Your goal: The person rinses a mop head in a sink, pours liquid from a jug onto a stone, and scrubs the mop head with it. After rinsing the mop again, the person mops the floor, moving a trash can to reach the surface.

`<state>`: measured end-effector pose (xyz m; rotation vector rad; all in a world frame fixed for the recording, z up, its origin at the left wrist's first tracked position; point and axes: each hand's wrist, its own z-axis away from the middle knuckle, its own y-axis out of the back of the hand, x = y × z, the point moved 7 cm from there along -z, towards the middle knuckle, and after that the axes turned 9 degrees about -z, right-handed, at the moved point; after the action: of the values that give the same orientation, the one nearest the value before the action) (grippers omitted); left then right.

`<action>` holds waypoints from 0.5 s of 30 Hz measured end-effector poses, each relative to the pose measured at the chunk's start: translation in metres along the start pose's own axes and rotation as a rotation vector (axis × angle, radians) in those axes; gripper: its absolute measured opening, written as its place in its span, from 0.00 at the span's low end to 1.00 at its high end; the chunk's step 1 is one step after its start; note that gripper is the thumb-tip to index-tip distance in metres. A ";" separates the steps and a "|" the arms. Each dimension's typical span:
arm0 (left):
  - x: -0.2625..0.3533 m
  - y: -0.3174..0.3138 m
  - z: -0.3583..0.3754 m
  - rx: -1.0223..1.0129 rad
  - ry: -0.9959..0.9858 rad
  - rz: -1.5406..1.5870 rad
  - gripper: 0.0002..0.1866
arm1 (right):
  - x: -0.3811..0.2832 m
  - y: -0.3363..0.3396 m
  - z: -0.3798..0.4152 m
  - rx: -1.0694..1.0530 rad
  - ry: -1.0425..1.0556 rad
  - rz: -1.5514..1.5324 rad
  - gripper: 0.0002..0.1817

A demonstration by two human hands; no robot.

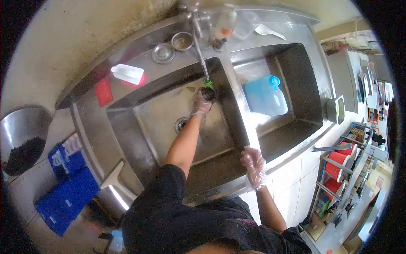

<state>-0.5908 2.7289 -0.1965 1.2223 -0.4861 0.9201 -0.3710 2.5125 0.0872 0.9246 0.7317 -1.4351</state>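
Observation:
My left hand [202, 104], in a clear plastic glove, reaches into the left sink basin [169, 110]. Its fingers are closed on a dark, roundish thing [207, 93] whose kind I cannot make out. That thing is right under the green tip of the faucet [201, 55]. My right hand [254, 166], also gloved in clear plastic, hovers by the front end of the divider between the basins. Its fingers are curled in, and nothing shows in them. A large jug with bluish contents [265, 96] lies tilted in the right basin [292, 122].
Behind the basins are a metal bowl [182, 41], a drain strainer [163, 53] and a white spoon [270, 31]. A white bottle [127, 74] and a red cloth [104, 92] lie on the left ledge. A steel bowl [25, 122] is at far left; a shelf rack [338, 169] stands right.

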 end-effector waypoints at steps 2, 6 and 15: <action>-0.008 -0.006 -0.004 0.042 -0.029 -0.064 0.35 | -0.005 -0.004 0.005 -0.020 -0.034 -0.007 0.17; 0.030 0.029 0.013 -0.020 0.065 -0.082 0.34 | 0.001 -0.006 0.007 -0.010 -0.037 -0.072 0.17; 0.025 0.026 0.016 0.063 0.000 0.035 0.42 | 0.007 -0.003 0.011 -0.013 -0.063 -0.034 0.17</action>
<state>-0.5958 2.7232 -0.1577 1.2745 -0.4830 0.9719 -0.3753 2.5000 0.0855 0.8570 0.7123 -1.4816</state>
